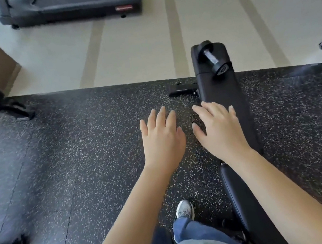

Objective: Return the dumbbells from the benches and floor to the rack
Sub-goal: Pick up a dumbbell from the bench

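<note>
While both arms reach forward | left hand (162, 138) fingers spread, empty | right hand (219, 129) fingers spread, empty, over desk (224, 97) | dumbbell (213, 58) lies on desk's far end

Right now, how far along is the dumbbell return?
Done: nothing can be confirmed, since no rack is in view. In hand: nothing; the left hand and right hand are both empty, fingers spread, stretched forward. Left: one dumbbell lies on the far end of the bench, ahead of the right hand.
</note>
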Action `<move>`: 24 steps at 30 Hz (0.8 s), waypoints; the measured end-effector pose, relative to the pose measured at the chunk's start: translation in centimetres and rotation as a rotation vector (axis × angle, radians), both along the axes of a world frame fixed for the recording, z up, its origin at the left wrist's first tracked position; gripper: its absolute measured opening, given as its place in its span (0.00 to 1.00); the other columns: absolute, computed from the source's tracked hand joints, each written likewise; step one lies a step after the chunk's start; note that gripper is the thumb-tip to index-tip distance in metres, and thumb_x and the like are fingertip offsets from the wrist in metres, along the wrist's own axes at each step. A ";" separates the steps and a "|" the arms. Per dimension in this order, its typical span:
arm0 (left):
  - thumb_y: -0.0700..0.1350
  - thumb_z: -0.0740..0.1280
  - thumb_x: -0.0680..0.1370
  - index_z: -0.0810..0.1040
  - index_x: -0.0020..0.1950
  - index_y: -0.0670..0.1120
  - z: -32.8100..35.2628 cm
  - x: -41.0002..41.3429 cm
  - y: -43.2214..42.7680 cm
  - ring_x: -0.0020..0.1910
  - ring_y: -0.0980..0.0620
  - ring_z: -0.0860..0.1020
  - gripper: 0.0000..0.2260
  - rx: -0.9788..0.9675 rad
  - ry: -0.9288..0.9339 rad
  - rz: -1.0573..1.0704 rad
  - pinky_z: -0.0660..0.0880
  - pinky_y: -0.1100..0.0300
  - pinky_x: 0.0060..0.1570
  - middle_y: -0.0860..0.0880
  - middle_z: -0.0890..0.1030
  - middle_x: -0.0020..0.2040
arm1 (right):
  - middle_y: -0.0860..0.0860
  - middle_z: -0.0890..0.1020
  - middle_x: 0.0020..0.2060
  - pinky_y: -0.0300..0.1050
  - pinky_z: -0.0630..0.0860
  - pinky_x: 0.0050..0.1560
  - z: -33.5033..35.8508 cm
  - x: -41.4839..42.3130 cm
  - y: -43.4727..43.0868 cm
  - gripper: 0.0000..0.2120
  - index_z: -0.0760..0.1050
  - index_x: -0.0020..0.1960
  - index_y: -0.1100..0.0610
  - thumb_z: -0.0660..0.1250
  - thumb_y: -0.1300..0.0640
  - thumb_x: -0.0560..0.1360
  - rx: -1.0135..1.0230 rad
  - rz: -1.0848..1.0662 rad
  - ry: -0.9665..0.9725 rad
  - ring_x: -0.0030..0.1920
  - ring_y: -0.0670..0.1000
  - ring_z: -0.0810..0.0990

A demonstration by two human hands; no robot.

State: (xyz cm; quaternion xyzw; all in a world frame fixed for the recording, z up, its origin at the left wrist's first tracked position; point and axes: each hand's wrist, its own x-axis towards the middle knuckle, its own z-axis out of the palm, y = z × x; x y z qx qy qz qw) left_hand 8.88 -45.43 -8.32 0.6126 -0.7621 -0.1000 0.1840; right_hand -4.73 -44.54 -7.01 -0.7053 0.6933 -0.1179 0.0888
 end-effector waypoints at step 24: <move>0.44 0.63 0.75 0.69 0.66 0.41 -2.3 -2.8 -36.1 0.70 0.39 0.63 0.19 0.006 0.045 -0.418 0.54 0.38 0.68 0.40 0.69 0.68 | 0.55 0.72 0.66 0.65 0.58 0.68 -0.5 -1.8 -28.6 0.21 0.67 0.68 0.56 0.60 0.52 0.76 0.077 -0.421 0.042 0.68 0.55 0.67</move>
